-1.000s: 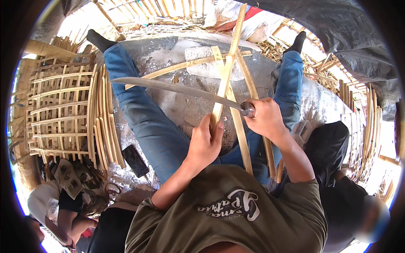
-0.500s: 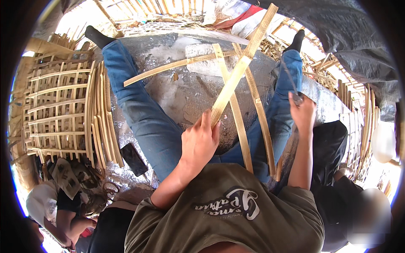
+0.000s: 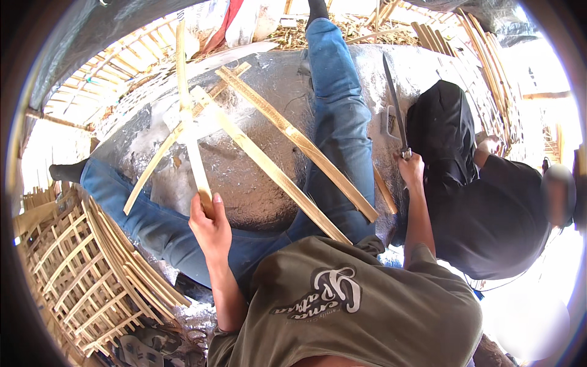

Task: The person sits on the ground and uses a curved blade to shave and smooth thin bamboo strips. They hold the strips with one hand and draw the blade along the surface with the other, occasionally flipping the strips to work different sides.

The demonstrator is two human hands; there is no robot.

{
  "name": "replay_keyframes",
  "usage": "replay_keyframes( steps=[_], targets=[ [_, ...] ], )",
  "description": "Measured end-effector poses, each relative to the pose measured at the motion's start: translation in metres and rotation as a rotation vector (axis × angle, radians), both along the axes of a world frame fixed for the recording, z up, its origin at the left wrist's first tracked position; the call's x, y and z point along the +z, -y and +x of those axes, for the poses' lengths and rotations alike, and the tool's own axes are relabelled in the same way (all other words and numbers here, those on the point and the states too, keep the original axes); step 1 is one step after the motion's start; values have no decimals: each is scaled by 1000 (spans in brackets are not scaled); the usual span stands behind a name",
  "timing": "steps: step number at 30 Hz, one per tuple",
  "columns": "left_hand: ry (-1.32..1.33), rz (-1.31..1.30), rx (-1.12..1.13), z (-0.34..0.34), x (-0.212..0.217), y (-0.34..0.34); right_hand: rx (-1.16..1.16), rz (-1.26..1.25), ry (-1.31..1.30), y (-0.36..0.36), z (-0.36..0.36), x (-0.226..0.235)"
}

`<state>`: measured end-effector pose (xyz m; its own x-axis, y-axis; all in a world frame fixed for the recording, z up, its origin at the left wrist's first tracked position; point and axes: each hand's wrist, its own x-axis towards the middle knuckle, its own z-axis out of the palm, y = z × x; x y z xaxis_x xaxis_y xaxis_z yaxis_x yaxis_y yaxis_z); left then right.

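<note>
My left hand (image 3: 211,229) is closed around the near end of a long, flat bamboo strip (image 3: 194,156), which points away from me. My right hand (image 3: 411,171) grips the handle of a long knife (image 3: 394,92), its dark blade pointing forward, out to the right of my right leg and apart from the strips. Between my legs lie two more bamboo strips (image 3: 269,165) (image 3: 306,147), slanting toward my lap. Another strip (image 3: 153,164) runs crosswise beneath the held one. A short bamboo piece (image 3: 384,191) rests beside my right thigh.
A person in black clothing (image 3: 495,208) sits close on my right, near the knife. At left stand a woven bamboo panel (image 3: 67,263) and a bundle of strips (image 3: 131,257). Sandals (image 3: 137,352) lie at lower left. Grey sheeting (image 3: 251,196) covers the ground between my outstretched legs.
The view has turned to the right. My right hand has swung the knife outward, from over my right leg to beyond it. My left hand still holds the strip.
</note>
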<state>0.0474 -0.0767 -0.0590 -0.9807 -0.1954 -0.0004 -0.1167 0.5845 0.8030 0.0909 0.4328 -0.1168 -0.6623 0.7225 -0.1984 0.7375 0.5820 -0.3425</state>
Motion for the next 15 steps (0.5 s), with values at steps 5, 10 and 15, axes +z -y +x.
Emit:
replay_keyframes(
  steps=[5, 10, 15],
  targets=[
    [4, 10, 19, -3, -3, -3, 16, -19, 12, 23, 14, -3],
    [-53, 14, -10, -3, -9, -8, 84, 47, 58, 49, -1, -5],
    [-23, 26, -24, 1, -4, -13, 19, 166, 112, 53, -15, -21]
  ],
)
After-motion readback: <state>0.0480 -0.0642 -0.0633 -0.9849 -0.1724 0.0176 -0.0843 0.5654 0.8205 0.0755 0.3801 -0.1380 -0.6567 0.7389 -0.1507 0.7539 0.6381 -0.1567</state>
